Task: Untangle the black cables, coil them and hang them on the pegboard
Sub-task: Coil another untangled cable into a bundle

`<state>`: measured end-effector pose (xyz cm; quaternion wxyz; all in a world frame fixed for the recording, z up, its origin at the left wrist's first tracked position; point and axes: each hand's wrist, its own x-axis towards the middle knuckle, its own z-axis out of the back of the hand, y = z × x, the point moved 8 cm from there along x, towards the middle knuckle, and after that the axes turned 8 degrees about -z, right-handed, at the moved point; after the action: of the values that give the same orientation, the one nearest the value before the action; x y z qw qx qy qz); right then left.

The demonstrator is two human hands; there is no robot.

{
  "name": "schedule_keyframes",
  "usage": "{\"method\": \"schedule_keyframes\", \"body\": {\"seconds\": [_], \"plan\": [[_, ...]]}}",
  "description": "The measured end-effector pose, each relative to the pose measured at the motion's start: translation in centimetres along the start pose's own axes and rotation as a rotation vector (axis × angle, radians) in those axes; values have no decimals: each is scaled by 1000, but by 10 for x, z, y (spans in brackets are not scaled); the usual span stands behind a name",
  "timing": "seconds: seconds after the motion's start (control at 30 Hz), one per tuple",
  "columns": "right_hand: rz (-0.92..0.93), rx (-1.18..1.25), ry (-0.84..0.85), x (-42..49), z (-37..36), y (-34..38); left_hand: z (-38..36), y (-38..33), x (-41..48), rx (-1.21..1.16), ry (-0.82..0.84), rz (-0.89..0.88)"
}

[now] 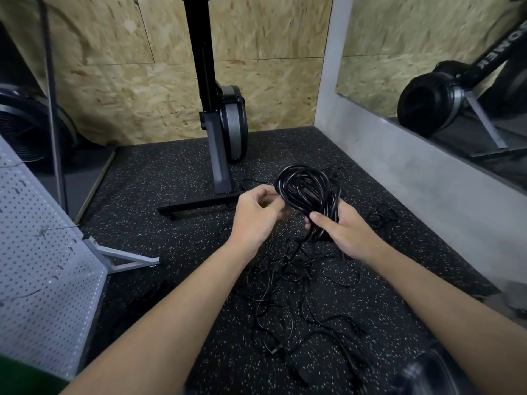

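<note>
Head view: my right hand (345, 232) grips the coil (308, 192) at its lower bend, thumb across the loops so they can't spring apart. My left hand (256, 218) pinches the coil's left side, ready, I reckon, to lay on another loop. The coil hangs over mid-mat (171, 172). Loose cables (299, 280) sprawl toward the near edge. The pegboard (42, 266) stands at the left edge, open mat between; the rower foot (199, 205) bars the far side.
</note>
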<state>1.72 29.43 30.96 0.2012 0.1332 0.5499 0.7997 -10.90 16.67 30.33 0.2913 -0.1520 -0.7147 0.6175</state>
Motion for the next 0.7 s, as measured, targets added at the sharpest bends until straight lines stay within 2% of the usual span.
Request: {"method": "schedule_keyframes", "body": {"seconds": [0.1, 0.2, 0.27, 0.37, 0.5, 0.6, 0.7], "plan": [[-18, 101, -6, 1, 4, 1, -2, 14, -4, 39, 136, 37], [-74, 279, -11, -2, 7, 1, -19, 48, -17, 336, 520, 59], [-71, 362, 11, -3, 7, 5, -31, 66, -27, 537, 685, 2], [-46, 442, 4, -2, 12, 7, -39, 78, -27, 645, 674, -122], [-63, 520, -44, 1, 22, -1, -27, 78, -17, 645, 565, -94], [-93, 562, -110, 5, 32, -10, -27, 74, -17, 650, 590, -65], [-125, 563, -212, 8, 42, -20, -23, 72, -15, 760, 618, -65]]}}
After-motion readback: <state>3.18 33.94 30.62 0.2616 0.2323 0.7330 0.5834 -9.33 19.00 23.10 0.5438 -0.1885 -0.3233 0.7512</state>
